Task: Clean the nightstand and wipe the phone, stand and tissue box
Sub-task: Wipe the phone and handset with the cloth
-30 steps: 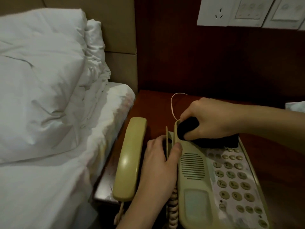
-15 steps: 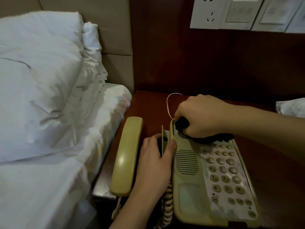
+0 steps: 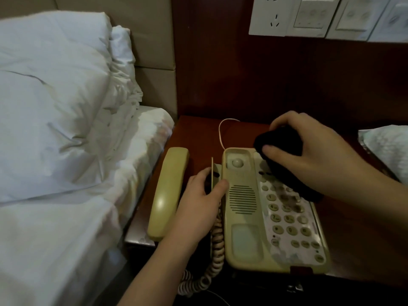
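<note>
Head view: your beige phone base [image 3: 247, 208] sits on the dark red nightstand [image 3: 198, 133], its cradle bare and its keypad worn and blotchy. The handset [image 3: 167, 193] lies just left of the base, its coiled cord [image 3: 215, 246] trailing toward you. Your left hand [image 3: 203, 202] pinches the base's left edge, thumb on top. Your right hand [image 3: 315, 155] curls around a black cloth [image 3: 284, 155] pressed on the base's upper right, hiding several keys. Right of the base, the tissue box [image 3: 386, 149] is cut off.
</note>
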Action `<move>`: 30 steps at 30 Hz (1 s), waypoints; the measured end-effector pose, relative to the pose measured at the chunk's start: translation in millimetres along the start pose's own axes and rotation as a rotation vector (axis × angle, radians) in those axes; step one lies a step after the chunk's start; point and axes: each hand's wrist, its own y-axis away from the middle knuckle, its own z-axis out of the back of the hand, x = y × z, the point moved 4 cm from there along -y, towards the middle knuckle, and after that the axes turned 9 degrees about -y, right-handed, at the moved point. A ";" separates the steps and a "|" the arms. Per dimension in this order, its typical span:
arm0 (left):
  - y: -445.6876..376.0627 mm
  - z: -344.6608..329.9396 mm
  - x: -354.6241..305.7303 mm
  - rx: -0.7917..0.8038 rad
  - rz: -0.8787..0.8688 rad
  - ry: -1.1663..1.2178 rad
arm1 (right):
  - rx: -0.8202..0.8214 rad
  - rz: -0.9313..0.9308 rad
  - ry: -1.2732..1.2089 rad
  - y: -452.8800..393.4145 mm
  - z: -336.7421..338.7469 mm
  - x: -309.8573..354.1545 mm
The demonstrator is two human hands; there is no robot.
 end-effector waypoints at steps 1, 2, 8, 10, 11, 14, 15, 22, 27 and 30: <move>0.9 -0.3 -0.2 0.002 -0.005 -0.006 | 0.052 0.007 -0.014 7.3 0.6 1.9; 1.4 -0.7 0.5 0.004 -0.012 -0.008 | 0.132 0.000 -0.039 13.9 -2.6 4.2; -2.0 -0.7 8.2 0.023 0.008 0.041 | 0.323 0.056 0.179 36.3 -35.1 0.6; -4.1 0.4 11.6 0.026 0.023 0.070 | 0.272 0.047 0.247 34.4 -36.8 1.1; -3.4 0.7 11.2 0.033 0.026 0.086 | 0.254 0.043 0.289 32.4 -37.2 2.3; 0.1 0.8 9.4 0.057 0.017 0.115 | 0.186 0.028 0.354 18.7 -39.7 8.0; 0.6 0.7 9.5 0.059 0.011 0.124 | 0.166 0.026 0.359 14.1 -41.9 10.4; 0.7 1.6 4.3 0.080 -0.057 0.148 | 0.203 0.099 0.383 15.2 -44.7 20.3; -2.1 4.1 5.5 0.072 -0.101 0.105 | 0.466 0.115 0.423 47.9 -31.8 23.6; -2.5 2.9 3.4 0.066 -0.125 0.075 | 0.352 0.061 0.399 36.7 -27.7 16.8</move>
